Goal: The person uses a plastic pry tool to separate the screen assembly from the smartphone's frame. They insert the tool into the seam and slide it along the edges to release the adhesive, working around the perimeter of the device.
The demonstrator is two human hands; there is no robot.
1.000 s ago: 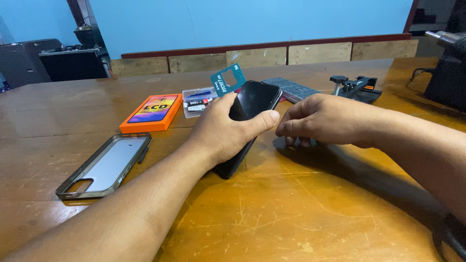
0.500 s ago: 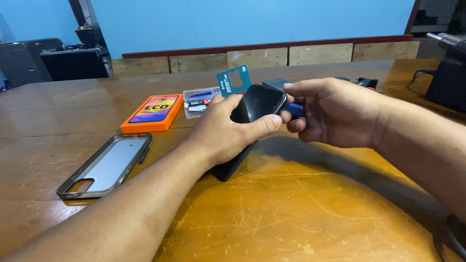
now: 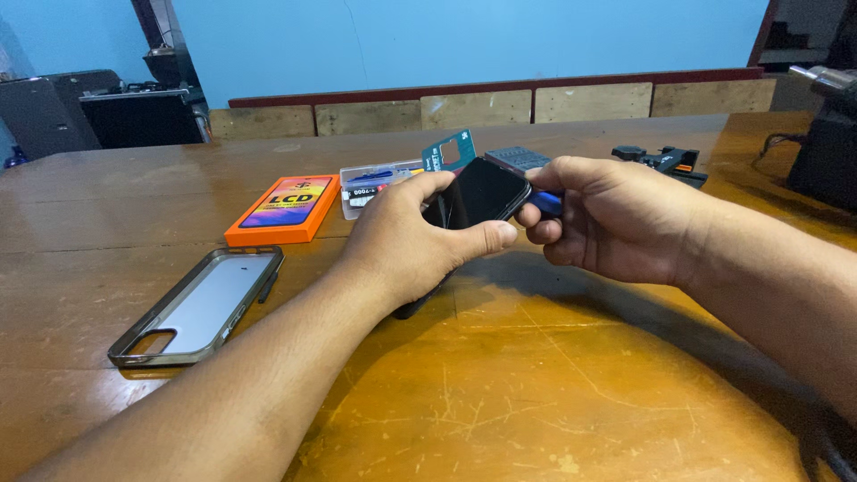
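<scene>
Two hands meet over the bench [image 3: 553,393]. The left hand [image 3: 412,241] grips a black phone [image 3: 478,192], tilted, its lower half hidden behind the palm. The right hand [image 3: 616,219] is closed round a blue tool [image 3: 546,202], mostly hidden by the fingers, at the phone's right edge. Since half a second ago, little has shifted. A clear phone case [image 3: 201,303] lies well apart, left; bare wood lies nearer the camera.
</scene>
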